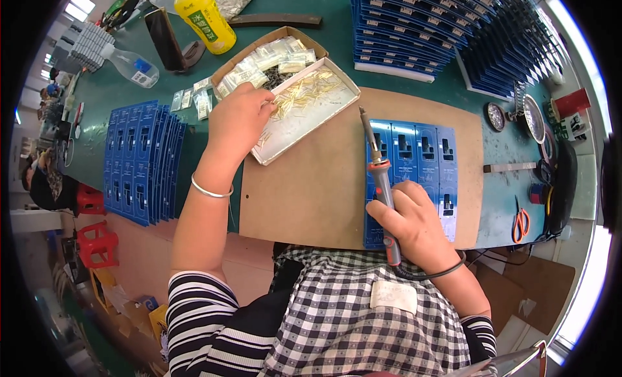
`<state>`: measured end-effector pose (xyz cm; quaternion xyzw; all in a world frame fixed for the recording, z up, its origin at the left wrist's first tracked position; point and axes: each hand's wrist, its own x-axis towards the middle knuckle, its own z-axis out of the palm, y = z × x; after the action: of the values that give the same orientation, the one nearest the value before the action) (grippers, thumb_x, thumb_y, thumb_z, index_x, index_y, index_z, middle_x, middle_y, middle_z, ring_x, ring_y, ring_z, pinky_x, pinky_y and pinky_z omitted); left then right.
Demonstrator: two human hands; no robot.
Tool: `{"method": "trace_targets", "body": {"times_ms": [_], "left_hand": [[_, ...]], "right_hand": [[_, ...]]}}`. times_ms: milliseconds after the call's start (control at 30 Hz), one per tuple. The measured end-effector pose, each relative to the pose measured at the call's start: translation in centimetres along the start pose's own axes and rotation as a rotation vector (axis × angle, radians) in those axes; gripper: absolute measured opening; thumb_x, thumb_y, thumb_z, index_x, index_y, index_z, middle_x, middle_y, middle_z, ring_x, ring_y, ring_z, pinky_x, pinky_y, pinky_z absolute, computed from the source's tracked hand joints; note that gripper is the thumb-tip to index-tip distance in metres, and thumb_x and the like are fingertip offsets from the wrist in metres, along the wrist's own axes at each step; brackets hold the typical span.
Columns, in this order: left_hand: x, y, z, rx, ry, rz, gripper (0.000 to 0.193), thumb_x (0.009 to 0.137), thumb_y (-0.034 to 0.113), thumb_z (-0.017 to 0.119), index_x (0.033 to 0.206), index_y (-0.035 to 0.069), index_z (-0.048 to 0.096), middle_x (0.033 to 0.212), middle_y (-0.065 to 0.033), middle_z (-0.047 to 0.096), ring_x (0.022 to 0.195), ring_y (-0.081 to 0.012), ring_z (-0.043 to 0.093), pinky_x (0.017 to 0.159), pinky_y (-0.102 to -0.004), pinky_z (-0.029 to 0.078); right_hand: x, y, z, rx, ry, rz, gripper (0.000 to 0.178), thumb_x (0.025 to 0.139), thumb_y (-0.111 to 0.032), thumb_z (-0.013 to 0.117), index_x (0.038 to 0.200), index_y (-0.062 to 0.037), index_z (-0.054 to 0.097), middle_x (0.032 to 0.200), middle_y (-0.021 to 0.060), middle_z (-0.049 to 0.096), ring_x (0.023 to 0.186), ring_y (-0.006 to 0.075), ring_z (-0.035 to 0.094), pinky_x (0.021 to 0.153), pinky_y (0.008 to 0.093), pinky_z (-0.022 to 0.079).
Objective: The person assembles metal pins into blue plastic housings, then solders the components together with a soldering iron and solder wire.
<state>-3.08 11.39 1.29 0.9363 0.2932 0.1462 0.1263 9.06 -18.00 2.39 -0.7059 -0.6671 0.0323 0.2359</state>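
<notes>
My right hand [414, 224] is wrapped round the grey and red handle of a soldering iron [382, 182], its tip pointing up and away from me. Beneath it, a blue circuit board panel [447, 163] with dark cut-outs lies on the brown work board [304, 195]. My left hand [240, 121], with a bangle at the wrist, reaches into a shallow white cardboard box [285, 140]. Its fingers are bent together at the edge of a heap of thin gold-coloured pins [304, 95]. Whatever the fingertips hold is hidden.
Blue panels stand in a stack [142, 163] at left and in tall racks [414, 33] at the back right. Small clear packets [249, 72] fill the box's far part. A yellow bottle [204, 20] and phone [163, 40] stand behind. Orange-handled pliers [520, 224] lie at right.
</notes>
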Motion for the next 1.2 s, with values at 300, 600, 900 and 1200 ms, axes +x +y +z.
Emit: {"method": "trace_targets", "body": {"times_ms": [300,600,900,1200], "left_hand": [[0.5,0.5,1.5,0.042,-0.016,-0.002,0.009,0.087,0.018,0.061,0.085,0.014,0.068,0.088,-0.0053,0.061,0.084,-0.0283,0.063,0.069,-0.0413,0.05],[0.9,-0.5,1.1,-0.261,0.054,-0.033,0.011,0.088,0.012,0.062,0.095,0.003,0.065,0.087,-0.0107,0.063,0.075,-0.0239,0.063,0.068,-0.0329,0.049],[0.8,-1.2,1.8,-0.316,0.091,-0.102,0.016,0.088,0.009,0.063,0.1,0.003,0.069,0.094,-0.0136,0.069,0.075,-0.0225,0.066,0.068,-0.0315,0.051],[0.4,-0.5,1.3,-0.36,0.05,-0.162,0.014,0.087,0.007,0.063,0.099,0.003,0.07,0.091,-0.0115,0.069,0.08,-0.0183,0.066,0.071,-0.0286,0.05]], "right_hand": [[-0.6,0.4,-0.3,0.007,-0.042,0.073,0.032,0.073,-0.006,0.061,0.103,-0.0138,0.055,0.076,0.0057,0.048,0.079,0.0253,0.055,0.072,0.0368,0.048],[-3.2,1.5,0.2,0.228,0.344,0.082,0.042,0.066,-0.002,0.068,0.106,-0.0109,0.057,0.095,0.0058,0.068,0.081,0.0253,0.061,0.072,0.0367,0.05],[-4.4,2.1,0.3,0.271,0.4,0.106,0.042,0.066,0.004,0.069,0.105,-0.0094,0.057,0.1,0.0092,0.07,0.08,0.0259,0.063,0.072,0.0362,0.051],[-4.9,1.8,-0.1,0.296,0.517,0.111,0.027,0.079,0.01,0.065,0.097,-0.0079,0.056,0.088,0.014,0.071,0.076,0.0272,0.068,0.069,0.0357,0.053]]}}
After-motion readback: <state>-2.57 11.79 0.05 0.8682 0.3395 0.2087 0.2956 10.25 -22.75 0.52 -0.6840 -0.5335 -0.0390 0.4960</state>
